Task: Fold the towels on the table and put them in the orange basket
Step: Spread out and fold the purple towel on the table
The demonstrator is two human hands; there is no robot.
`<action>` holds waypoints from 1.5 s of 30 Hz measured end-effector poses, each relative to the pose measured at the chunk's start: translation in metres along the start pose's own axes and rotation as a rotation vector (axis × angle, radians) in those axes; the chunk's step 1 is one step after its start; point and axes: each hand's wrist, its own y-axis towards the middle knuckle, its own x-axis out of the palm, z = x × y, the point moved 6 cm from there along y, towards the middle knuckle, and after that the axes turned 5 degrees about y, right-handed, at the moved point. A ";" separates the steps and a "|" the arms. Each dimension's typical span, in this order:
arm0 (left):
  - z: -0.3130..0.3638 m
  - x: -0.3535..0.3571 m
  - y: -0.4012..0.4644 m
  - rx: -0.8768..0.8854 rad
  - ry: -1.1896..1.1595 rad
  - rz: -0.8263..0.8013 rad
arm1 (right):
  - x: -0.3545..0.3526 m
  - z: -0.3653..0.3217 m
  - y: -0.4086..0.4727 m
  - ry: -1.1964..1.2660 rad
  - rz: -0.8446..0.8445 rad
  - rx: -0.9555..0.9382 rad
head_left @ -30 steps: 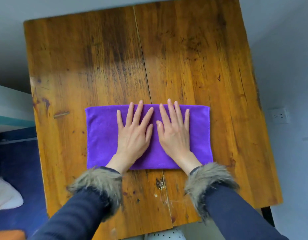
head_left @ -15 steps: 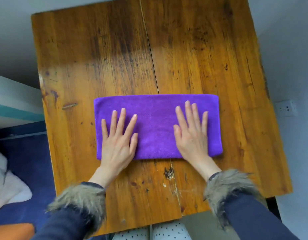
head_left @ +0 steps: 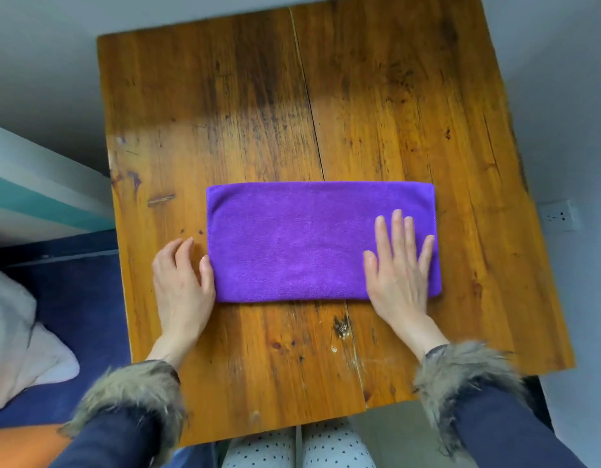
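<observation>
A purple towel (head_left: 302, 241), folded into a long rectangle, lies flat on the wooden table (head_left: 258, 96). My right hand (head_left: 400, 265) presses flat on the towel's right end with its fingers straight and spread. My left hand (head_left: 182, 282) sits at the towel's left edge. Its fingers are curled and its thumb lies on that edge, pinching it. A corner of the orange basket (head_left: 22, 444) shows at the bottom left, below the table's level.
A pale cloth heap (head_left: 19, 332) lies on dark blue floor left of the table. A wall socket (head_left: 559, 216) is on the right. My polka-dot knees (head_left: 299, 447) are at the table's near edge.
Both hands slid apart from the towel's middle. The right reached the right end. The left went off the towel to its left edge and curled its fingers there.
</observation>
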 end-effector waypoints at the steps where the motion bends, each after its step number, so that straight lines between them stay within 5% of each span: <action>1: -0.001 -0.002 0.000 -0.050 -0.039 0.026 | 0.002 -0.017 -0.001 -0.002 -0.002 -0.052; 7: 0.001 0.004 0.016 -0.324 -0.129 -0.081 | 0.030 -0.098 -0.003 -0.027 -0.065 -0.303; 18: 0.013 0.008 0.035 -0.364 -0.147 -0.295 | 0.044 -0.099 0.006 -0.094 -0.106 -0.221; 23: 0.012 0.000 0.037 -0.253 -0.365 -0.274 | 0.041 -0.101 0.008 -0.086 -0.094 -0.229; 32: 0.005 0.012 0.034 -0.543 -0.948 -0.652 | 0.044 -0.090 0.013 -0.114 -0.116 -0.177; 45: 0.004 -0.041 0.069 -0.470 -1.039 -0.613 | 0.045 -0.136 0.057 -0.033 -0.235 -0.256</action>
